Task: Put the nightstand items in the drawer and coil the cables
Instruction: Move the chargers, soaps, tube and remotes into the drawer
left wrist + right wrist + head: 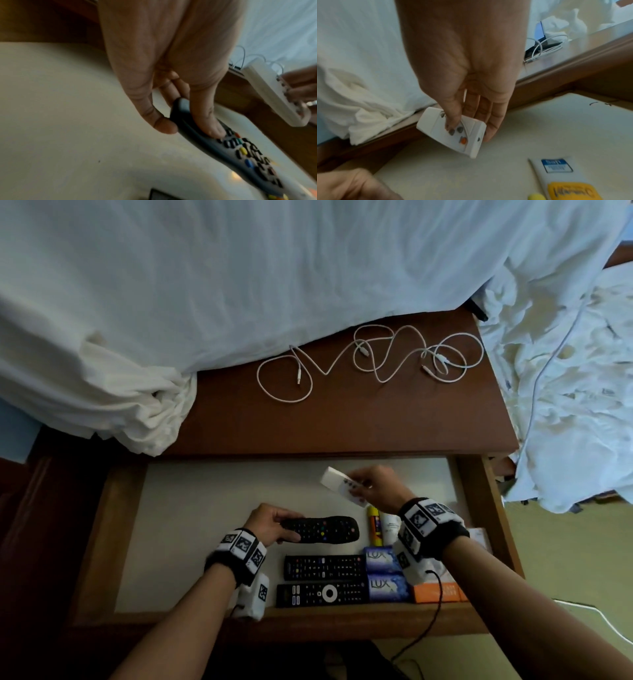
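My left hand grips the near end of a black curved remote low over the open drawer's pale floor; thumb on top, fingers under it. My right hand pinches a small white remote above the drawer's back right, thumb on its buttons. Two more black remotes lie at the drawer's front. White cables sprawl uncoiled on the brown nightstand top.
Two blue soap boxes, an orange box, a yellow-capped tube and a white tube fill the drawer's right front. White bedding overhangs the nightstand's back and left. Crumpled sheets lie to the right.
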Demonstrator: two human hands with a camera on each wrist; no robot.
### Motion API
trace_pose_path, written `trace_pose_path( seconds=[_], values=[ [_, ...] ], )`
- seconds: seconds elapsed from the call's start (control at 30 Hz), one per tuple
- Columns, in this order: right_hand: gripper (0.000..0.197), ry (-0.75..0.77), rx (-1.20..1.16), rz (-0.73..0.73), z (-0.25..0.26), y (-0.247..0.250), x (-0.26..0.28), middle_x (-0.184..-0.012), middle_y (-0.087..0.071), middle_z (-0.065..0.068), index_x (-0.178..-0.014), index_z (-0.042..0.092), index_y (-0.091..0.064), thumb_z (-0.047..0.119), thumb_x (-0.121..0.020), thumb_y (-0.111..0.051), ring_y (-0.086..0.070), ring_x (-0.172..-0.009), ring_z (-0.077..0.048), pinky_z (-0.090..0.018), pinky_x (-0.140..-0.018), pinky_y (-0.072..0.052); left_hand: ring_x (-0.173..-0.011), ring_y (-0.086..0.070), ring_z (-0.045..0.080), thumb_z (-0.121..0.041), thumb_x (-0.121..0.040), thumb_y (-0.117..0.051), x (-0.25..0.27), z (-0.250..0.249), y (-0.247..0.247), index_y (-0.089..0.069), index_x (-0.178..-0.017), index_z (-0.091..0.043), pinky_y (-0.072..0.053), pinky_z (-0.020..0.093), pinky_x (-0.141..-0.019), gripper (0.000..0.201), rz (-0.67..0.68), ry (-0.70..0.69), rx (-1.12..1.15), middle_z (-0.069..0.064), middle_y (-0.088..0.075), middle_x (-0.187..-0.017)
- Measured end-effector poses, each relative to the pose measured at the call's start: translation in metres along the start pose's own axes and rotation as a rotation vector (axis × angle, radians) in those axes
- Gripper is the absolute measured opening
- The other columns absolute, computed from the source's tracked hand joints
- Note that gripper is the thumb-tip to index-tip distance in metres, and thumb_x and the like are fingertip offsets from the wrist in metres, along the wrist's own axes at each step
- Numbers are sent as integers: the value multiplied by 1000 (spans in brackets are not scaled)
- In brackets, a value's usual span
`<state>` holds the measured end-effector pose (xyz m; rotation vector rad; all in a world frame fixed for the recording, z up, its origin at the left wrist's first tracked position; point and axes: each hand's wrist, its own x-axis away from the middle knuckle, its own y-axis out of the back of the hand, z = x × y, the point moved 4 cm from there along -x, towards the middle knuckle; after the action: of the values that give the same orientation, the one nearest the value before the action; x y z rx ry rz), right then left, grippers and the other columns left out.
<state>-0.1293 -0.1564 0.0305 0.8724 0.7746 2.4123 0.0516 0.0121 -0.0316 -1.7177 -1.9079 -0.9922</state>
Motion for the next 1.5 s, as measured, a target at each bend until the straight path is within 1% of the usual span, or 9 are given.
trace_pose_path(
  seconds=[0.1, 0.2, 0.3, 0.43, 0.57, 0.8, 1.13, 1.37, 1.5],
  values=[
    [31, -57, 22, 19, -6, -18, -1, -107, -74, -8, -114, 13, -70, 9, -84, -66, -69, -96, -22, -25, -79, -47, -84, -64, 12, 4, -65, -83, -8, 12, -10, -74, -108, -18, -53, 17, -65, 49, -19, 60, -55, 1, -73, -96],
    [28, -115, 25, 32, -13, -39, -6, -104, -75, -9, -106, 15, -70, 10, -78, -71, -68, -97, -25, -30, -83, -50, -98, -67, 16, 3, -64, -83, -11, 22, -16, -75, -106, -21, -53, 27, -91, 49, -21, 112, -82, 2, -74, -105],
    [27, -148, 43, 36, -20, -57, -14, -102, -74, -9, -100, 19, -70, 12, -75, -73, -66, -98, -27, -33, -83, -53, -106, -66, 16, 2, -64, -83, -15, 26, -22, -75, -107, -21, -49, 28, -100, 50, -23, 126, -137, 2, -73, -111],
    [27, -152, 74, 43, -22, -74, -23, -106, -73, -9, -104, 18, -69, 11, -79, -69, -59, -105, -28, -35, -86, -50, -108, -65, 14, 3, -71, -78, -18, 28, -29, -72, -113, -20, -44, 17, -94, 48, -51, 126, -188, 2, -71, -116],
    [29, -145, 70, 75, -21, -86, -34, -109, -71, -10, -107, 17, -68, 9, -79, -70, -63, -104, -28, -34, -87, -51, -113, -63, 19, 3, -74, -76, -18, 31, -32, -69, -118, -14, -44, 19, -97, 48, -115, 133, -216, 7, -68, -121],
    [32, -104, 141, 142, -18, -103, -45, -119, -59, -15, -116, 15, -67, 10, -85, -68, -59, -109, -31, -31, -88, -45, -110, -64, 22, 1, -70, -80, -17, 34, -30, -74, -109, -10, -44, 17, -90, 41, -243, 177, -221, 11, -71, -115],
    [33, -52, 217, 126, -5, -123, -54, -118, -67, -14, -115, 12, -67, 9, -83, -69, -56, -114, -36, -38, -95, -48, -99, -66, 23, 2, -64, -83, -10, 34, -25, -71, -99, -3, -43, 16, -75, 37, -276, 225, -205, 12, -72, -106],
    [33, -36, 281, 108, -5, -122, -47, -123, -57, -17, -121, 11, -64, 10, -89, -60, -50, -116, -38, -41, -94, -48, -83, -62, 15, 1, -64, -82, -8, 30, -22, -69, -86, -11, -46, 19, -71, 28, -295, 211, -275, 7, -70, -95],
    [28, -25, 199, 27, 4, -94, -40, -119, -63, -11, -115, 16, -67, 15, -90, -56, -58, -110, -31, -38, -87, -51, -91, -66, 22, -10, -70, -80, -4, 8, -5, -71, -85, -12, -52, 24, -79, 17, -369, 197, -320, 5, -69, -95]
  ],
)
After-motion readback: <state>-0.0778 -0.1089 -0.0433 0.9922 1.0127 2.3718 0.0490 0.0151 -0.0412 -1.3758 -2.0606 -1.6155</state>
